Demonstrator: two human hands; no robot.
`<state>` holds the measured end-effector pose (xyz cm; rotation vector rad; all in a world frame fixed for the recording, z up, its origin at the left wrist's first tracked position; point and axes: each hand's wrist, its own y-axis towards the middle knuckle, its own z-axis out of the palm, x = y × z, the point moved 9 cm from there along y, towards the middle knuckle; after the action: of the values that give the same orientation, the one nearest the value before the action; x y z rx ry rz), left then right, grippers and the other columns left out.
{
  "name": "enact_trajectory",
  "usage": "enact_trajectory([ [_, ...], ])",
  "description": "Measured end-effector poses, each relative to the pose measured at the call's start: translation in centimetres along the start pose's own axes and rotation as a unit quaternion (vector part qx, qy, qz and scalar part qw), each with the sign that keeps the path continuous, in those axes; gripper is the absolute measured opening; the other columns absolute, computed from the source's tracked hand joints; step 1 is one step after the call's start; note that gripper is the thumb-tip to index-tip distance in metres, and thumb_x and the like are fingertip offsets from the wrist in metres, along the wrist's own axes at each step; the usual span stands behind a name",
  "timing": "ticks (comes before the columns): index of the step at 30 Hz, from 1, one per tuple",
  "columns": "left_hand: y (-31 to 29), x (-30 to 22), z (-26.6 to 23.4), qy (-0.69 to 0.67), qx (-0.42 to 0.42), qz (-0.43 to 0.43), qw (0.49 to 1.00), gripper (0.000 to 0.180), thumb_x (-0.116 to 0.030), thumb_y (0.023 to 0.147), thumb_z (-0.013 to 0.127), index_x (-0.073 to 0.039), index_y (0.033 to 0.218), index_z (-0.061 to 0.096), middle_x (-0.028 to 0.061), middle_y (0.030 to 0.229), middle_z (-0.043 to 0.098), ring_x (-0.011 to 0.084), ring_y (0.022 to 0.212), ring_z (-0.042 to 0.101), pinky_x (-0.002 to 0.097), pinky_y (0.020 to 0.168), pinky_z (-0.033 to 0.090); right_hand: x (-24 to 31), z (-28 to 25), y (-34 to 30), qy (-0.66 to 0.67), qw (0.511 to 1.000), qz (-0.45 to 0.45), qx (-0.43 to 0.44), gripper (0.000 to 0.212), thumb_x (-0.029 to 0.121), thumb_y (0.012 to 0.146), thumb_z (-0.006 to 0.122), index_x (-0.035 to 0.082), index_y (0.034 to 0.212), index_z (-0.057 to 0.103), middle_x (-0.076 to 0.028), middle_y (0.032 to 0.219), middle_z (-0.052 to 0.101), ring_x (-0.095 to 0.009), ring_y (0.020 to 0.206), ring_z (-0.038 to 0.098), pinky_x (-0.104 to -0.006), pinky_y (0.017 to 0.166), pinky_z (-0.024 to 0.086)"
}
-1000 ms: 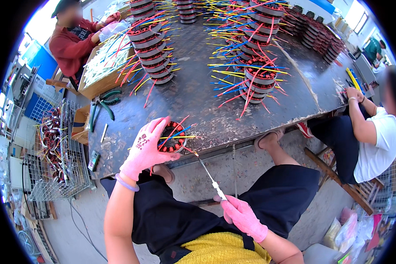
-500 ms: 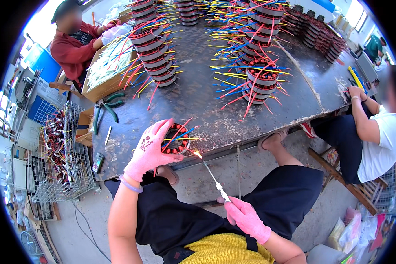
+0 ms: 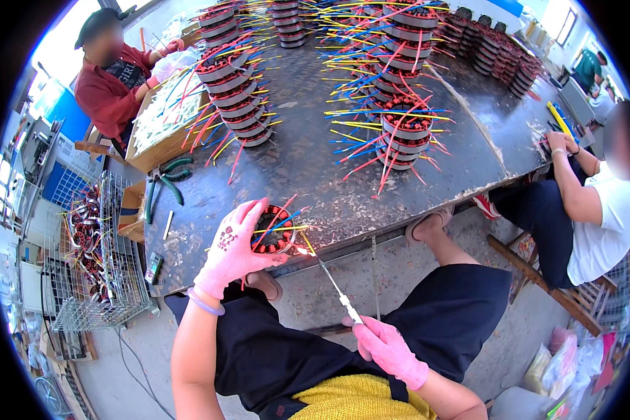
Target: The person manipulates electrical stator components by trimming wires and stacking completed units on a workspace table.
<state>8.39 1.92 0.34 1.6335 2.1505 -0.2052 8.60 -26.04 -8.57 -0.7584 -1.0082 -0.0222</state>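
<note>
My left hand point(image 3: 234, 245), in a pink glove, grips a ring-shaped motor stator point(image 3: 281, 242) with red windings at the table's near edge. Red, blue and yellow wire leads stick out of it. In my right hand point(image 3: 388, 350), also gloved in pink, is a long-stemmed lighter point(image 3: 344, 299) with a white handle. Its thin metal stem points up and left. A small orange flame burns at the tip, close to the stator's right side. Whether it touches a lead, I cannot tell.
Stacks of wired stators point(image 3: 404, 133) stand on the dark table point(image 3: 315, 175). Green-handled pliers point(image 3: 166, 183) and a cardboard box of white pieces point(image 3: 143, 147) lie at the left. A wire basket point(image 3: 98, 308) holds more stators. Co-workers sit at the far left and right.
The table and stacks have shifted slightly left in view. The stator has tilted a little in my left hand, and the flame now sits nearer its rim.
</note>
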Motion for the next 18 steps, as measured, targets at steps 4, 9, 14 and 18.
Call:
enact_trajectory([
  [4, 0.13, -0.30, -0.09, 0.004, -0.006, 0.006, 1.000, 0.099, -0.039, 0.056, 0.088, 0.001, 0.136, 0.045, 0.0179, 0.129, 0.051, 0.0360, 0.119, 0.051, 0.0412, 0.102, 0.040, -0.13, -0.18, 0.17, -0.029, 1.000, -0.003, -0.001, 0.036, 0.025, 0.102, 0.046, 0.001, 0.126, 0.055, 0.005, 0.065, 0.044, -0.004, 0.055, 0.040, -0.0221, 0.051, 0.034],
  [9, 0.05, -0.39, -0.13, 0.009, -0.012, 0.015, 1.000, 0.099, -0.037, 0.055, 0.089, 0.001, 0.136, 0.045, 0.0175, 0.128, 0.052, 0.0356, 0.118, 0.052, 0.0412, 0.102, 0.041, -0.16, -0.09, 0.30, -0.035, 0.999, -0.006, 0.005, 0.036, 0.026, 0.101, 0.046, 0.001, 0.126, 0.055, 0.005, 0.065, 0.045, -0.004, 0.055, 0.041, -0.0224, 0.051, 0.034],
  [14, 0.04, -0.33, -0.12, 0.005, -0.012, 0.016, 1.000, 0.099, -0.036, 0.055, 0.089, 0.001, 0.136, 0.045, 0.0175, 0.128, 0.052, 0.0355, 0.118, 0.052, 0.0413, 0.102, 0.041, -0.21, -0.11, 0.22, -0.019, 1.000, -0.006, -0.001, 0.037, 0.026, 0.101, 0.047, 0.001, 0.128, 0.055, 0.005, 0.064, 0.045, -0.004, 0.055, 0.041, -0.0227, 0.050, 0.034],
  [18, 0.05, -0.36, -0.15, 0.004, -0.012, 0.018, 1.000, 0.099, -0.035, 0.055, 0.089, 0.001, 0.136, 0.044, 0.0175, 0.129, 0.052, 0.0356, 0.118, 0.052, 0.0413, 0.102, 0.041, -0.26, -0.23, 0.22, -0.033, 0.999, -0.005, -0.002, 0.038, 0.026, 0.101, 0.047, 0.001, 0.129, 0.054, 0.005, 0.064, 0.045, -0.004, 0.054, 0.041, -0.0226, 0.051, 0.034],
])
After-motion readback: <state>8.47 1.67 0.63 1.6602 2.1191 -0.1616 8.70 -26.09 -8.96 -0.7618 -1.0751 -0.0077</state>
